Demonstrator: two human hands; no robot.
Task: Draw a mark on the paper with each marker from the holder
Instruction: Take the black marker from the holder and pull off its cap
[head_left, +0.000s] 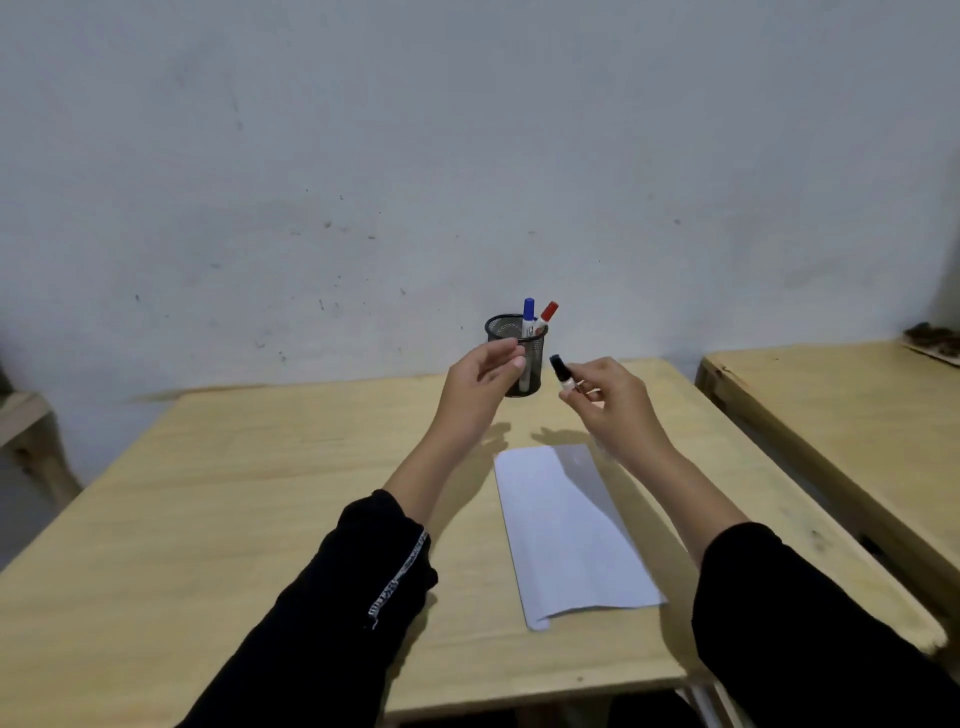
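Observation:
A black mesh holder (501, 328) stands at the far middle of the wooden table (249, 499). In it stand a blue-capped marker (529, 310) and a red-capped marker (549, 311). My right hand (615, 402) is raised just right of the holder and grips a white marker with a black cap (561, 370), cap pointing up and left. My left hand (480, 382) hovers in front of the holder, fingers curled and slightly apart, holding nothing. A white sheet of paper (566, 535) lies on the table below my right forearm.
A second wooden table (841, 415) stands close on the right, with a dark object (932, 335) at its far corner. A grey wall (467, 156) rises right behind the tables. Part of a wooden piece of furniture (26, 426) shows at the left edge.

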